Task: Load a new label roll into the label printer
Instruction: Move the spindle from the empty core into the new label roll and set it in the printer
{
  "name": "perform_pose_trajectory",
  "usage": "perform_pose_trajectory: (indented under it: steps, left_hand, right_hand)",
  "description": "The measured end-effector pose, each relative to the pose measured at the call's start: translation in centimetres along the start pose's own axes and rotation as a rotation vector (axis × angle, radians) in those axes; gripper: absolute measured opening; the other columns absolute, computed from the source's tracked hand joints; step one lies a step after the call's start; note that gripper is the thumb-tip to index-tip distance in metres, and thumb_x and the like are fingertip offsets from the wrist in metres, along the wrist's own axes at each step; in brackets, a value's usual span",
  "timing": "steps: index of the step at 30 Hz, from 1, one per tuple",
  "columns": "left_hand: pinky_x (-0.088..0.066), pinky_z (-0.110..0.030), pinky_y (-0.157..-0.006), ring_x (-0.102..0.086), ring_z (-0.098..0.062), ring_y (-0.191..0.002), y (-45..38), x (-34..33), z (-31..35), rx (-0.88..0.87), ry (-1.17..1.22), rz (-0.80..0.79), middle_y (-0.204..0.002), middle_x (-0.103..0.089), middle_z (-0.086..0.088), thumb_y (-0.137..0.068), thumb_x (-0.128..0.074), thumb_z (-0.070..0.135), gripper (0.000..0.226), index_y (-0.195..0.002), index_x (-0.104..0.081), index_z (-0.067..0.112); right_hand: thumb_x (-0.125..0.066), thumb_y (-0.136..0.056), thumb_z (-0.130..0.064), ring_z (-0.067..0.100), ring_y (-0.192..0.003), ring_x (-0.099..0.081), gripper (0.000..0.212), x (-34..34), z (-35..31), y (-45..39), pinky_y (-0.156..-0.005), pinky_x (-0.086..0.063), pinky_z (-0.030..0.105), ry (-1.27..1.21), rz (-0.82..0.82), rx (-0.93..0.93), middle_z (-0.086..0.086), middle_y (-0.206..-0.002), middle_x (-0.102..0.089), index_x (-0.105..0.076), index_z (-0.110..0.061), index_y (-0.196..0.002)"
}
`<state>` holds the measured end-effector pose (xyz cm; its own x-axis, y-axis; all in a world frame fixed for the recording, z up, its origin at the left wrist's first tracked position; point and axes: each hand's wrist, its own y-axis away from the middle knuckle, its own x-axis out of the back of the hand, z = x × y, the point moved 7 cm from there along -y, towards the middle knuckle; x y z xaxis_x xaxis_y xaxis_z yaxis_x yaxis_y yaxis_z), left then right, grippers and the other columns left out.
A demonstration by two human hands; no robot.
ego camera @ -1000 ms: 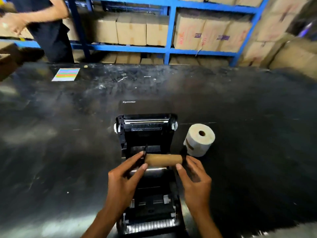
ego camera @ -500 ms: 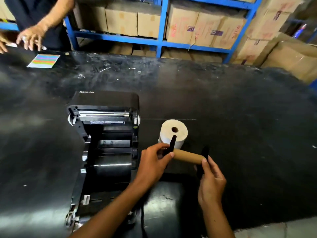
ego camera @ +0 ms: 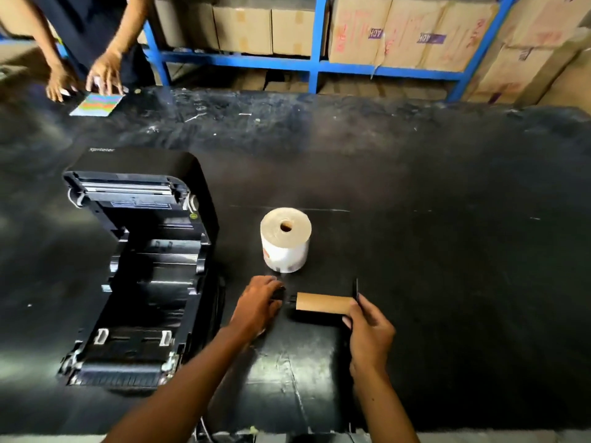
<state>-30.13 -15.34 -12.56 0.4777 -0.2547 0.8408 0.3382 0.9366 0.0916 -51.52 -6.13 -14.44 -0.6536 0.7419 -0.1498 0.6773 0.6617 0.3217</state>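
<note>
Label roll [ego camera: 285, 239], white with a hollow core, stands on end on the black table [ego camera: 447, 251], just right of the open label printer [ego camera: 137, 270] and not yet loaded. Nearer the camera, the right hand [ego camera: 371, 334] grips the right end of a bare brown cardboard core [ego camera: 323, 302], thumb and fingers closed around it where a thin black flange [ego camera: 356, 287] stands upright. The left hand [ego camera: 260, 303] is clenched on a small black end piece [ego camera: 279, 295] just off the core's left end; whether the piece touches the core is too blurred to tell. The printer's lid is tilted up and back, its roll bay lying bare, and the pale lettering on the lid is too smeared to read. At the table's far left edge, another person's 2 hands [ego camera: 102, 73] rest beside a rainbow-striped card [ego camera: 97, 104]. Behind them, blue shelving [ego camera: 315, 63] carries cardboard boxes [ego camera: 412, 30], 2 of them bearing purple labels that read "ADH", seen upside down, alongside red scrawl that cannot be made out.
</note>
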Motion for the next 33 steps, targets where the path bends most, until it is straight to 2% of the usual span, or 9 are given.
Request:
perform_pose_trajectory:
  steps: [3,5,8,13,18,22,26,30,33]
  left_hand:
    - [-0.046,-0.031,-0.098,-0.061,-0.019,-0.111,0.9,1.6,0.1,0.114,0.306,0.213,-0.116,-0.069,-0.007,-0.088,-0.063,0.014,0.021,-0.106,-0.072,0.01]
    - [-0.052,-0.027,-0.086,-0.067,-0.005,-0.092,2.2,1.6,0.4,0.217,0.554,0.167,-0.097,-0.075,0.005,-0.087,-0.065,0.024,0.014,-0.096,-0.075,0.021]
    - [-0.05,-0.014,-0.068,-0.066,-0.002,-0.078,4.0,1.2,1.3,0.215,0.564,-0.005,-0.09,-0.074,0.008,-0.077,-0.076,0.029,0.023,-0.099,-0.075,0.021]
    - [-0.042,-0.004,-0.055,-0.058,0.005,-0.055,6.6,4.9,-1.8,0.282,0.743,0.193,-0.067,-0.07,0.01,-0.076,-0.077,0.015,0.013,-0.089,-0.076,0.019]
    - [-0.048,-0.009,-0.067,-0.061,-0.006,-0.072,6.3,7.8,-4.2,0.309,0.73,0.48,-0.085,-0.071,-0.008,-0.082,-0.071,0.01,0.015,-0.097,-0.072,0.008]
    - [-0.053,-0.025,-0.071,-0.062,-0.011,-0.071,4.3,3.5,-1.7,0.266,0.559,0.3,-0.083,-0.072,-0.004,-0.078,-0.076,0.015,0.017,-0.094,-0.074,0.013]
    - [-0.047,-0.011,-0.065,-0.061,0.006,-0.071,4.5,0.0,-1.5,0.232,0.455,0.172,-0.086,-0.07,0.009,-0.076,-0.078,0.02,0.018,-0.094,-0.075,0.018]
    - [-0.05,-0.022,-0.073,-0.061,-0.006,-0.08,5.1,-0.5,-2.4,0.243,0.428,0.155,-0.091,-0.067,0.008,-0.076,-0.078,0.019,0.021,-0.097,-0.074,0.02]
    - [-0.048,-0.014,-0.071,-0.063,-0.004,-0.081,4.0,1.2,-2.1,0.223,0.46,0.255,-0.093,-0.069,0.003,-0.08,-0.074,0.021,0.021,-0.101,-0.072,0.016]
  right_hand:
    - [-0.069,-0.082,-0.002,0.008,-0.078,-0.067,0.027,-0.4,0.9,-0.1,-0.058,-0.054,0.012,0.019,-0.046,-0.024,-0.003,-0.09,-0.072,-0.069,-0.003,-0.109]
    - [-0.07,-0.081,-0.001,0.007,-0.076,-0.069,0.027,-1.0,1.3,0.1,-0.058,-0.054,0.013,0.027,-0.096,-0.036,-0.003,-0.09,-0.072,-0.069,-0.003,-0.108]
    - [-0.071,-0.081,-0.005,0.005,-0.076,-0.072,0.024,-2.1,2.0,0.5,-0.059,-0.055,0.014,0.057,-0.217,-0.069,-0.003,-0.092,-0.073,-0.071,-0.007,-0.105]
    - [-0.066,-0.085,-0.004,0.001,-0.059,-0.068,0.03,-0.6,0.3,-2.7,-0.054,-0.055,0.013,0.088,-0.163,-0.061,0.002,-0.087,-0.069,-0.064,0.004,-0.114]
    - [-0.068,-0.083,-0.002,0.011,-0.065,-0.066,0.026,-0.1,-0.8,-3.9,-0.056,-0.058,0.018,0.312,-0.237,0.02,0.01,-0.084,-0.071,-0.066,0.005,-0.109]
    - [-0.073,-0.08,-0.01,0.013,-0.082,-0.068,0.023,-2.0,0.0,-0.2,-0.078,-0.052,0.023,0.53,-0.326,0.174,0.007,-0.096,-0.074,-0.073,-0.004,-0.102]
    - [-0.072,-0.08,-0.016,0.019,-0.083,-0.069,0.021,-1.8,1.0,1.3,-0.077,-0.053,0.03,0.622,-0.254,0.169,0.008,-0.093,-0.075,-0.074,-0.007,-0.099]
    - [-0.074,-0.078,-0.022,0.018,-0.082,-0.066,0.014,-1.6,1.1,1.3,-0.065,-0.043,0.013,0.695,-0.267,0.149,0.004,-0.093,-0.067,-0.073,-0.013,-0.089]
    - [-0.074,-0.078,-0.028,0.018,-0.088,-0.065,0.014,-2.3,-1.1,0.8,-0.071,-0.046,0.019,0.596,-0.24,0.197,0.002,-0.096,-0.064,-0.071,-0.019,-0.088]
